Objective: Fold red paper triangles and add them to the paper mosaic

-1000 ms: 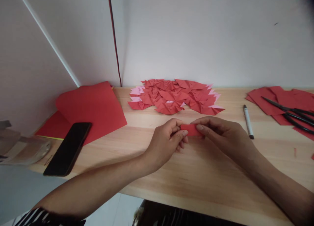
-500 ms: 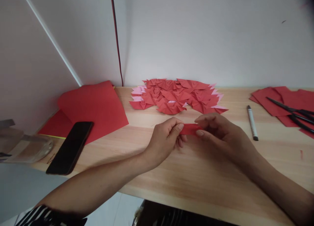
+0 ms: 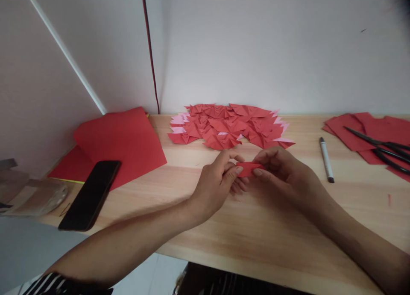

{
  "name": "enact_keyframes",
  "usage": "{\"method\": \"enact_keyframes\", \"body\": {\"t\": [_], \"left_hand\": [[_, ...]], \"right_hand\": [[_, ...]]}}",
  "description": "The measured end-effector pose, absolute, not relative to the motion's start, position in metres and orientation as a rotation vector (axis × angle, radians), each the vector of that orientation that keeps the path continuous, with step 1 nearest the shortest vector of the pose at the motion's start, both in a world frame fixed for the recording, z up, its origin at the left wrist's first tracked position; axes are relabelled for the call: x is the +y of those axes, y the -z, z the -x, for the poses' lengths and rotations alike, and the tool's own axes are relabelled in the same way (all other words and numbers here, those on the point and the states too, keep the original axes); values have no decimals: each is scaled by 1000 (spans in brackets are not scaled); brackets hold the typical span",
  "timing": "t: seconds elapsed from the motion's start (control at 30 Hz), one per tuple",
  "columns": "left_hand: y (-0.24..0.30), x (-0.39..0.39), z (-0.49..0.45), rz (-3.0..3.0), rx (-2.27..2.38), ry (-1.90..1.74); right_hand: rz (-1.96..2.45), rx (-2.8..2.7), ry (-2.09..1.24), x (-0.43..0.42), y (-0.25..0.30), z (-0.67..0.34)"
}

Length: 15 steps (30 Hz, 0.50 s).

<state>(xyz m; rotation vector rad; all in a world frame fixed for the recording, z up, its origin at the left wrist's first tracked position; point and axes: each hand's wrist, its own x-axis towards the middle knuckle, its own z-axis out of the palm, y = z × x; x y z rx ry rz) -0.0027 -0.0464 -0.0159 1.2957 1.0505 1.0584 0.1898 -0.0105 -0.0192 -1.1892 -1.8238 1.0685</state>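
Note:
A small strip of folded red paper (image 3: 247, 170) is held between my two hands, a little above the wooden table (image 3: 205, 235). My left hand (image 3: 218, 179) pinches its left end between thumb and fingers, the other fingers curled underneath. At the right end, my right hand (image 3: 285, 171) grips it with the thumb in front and the fingertips behind. Both ends of the strip are partly hidden by the fingers. Just beyond the hands lies a spread of folded red and pink paper pieces (image 3: 224, 126), layered on one another near the wall.
To the left are large red paper sheets (image 3: 121, 141) with a black phone (image 3: 89, 196) on their corner, and a clear container (image 3: 35, 196). On the right lie a marker (image 3: 326, 160), cut red papers (image 3: 368, 128) and black scissors (image 3: 381, 145) on top of them.
The left index finger has lifted and bent away from the red paper, whose top edge now shows more. The right thumb has shifted slightly left along it. The view has moved slightly.

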Motion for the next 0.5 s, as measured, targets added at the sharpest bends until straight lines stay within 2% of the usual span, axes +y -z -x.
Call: {"method": "enact_keyframes", "body": {"t": [0.37, 0.5], "left_hand": [[16, -45, 3, -1309, 1039, -1024], [16, -46, 3, -1328, 1012, -1030]], "right_hand": [[1153, -1860, -1253, -8, 17, -189], [1196, -1823, -1209, -6, 18, -190]]}}
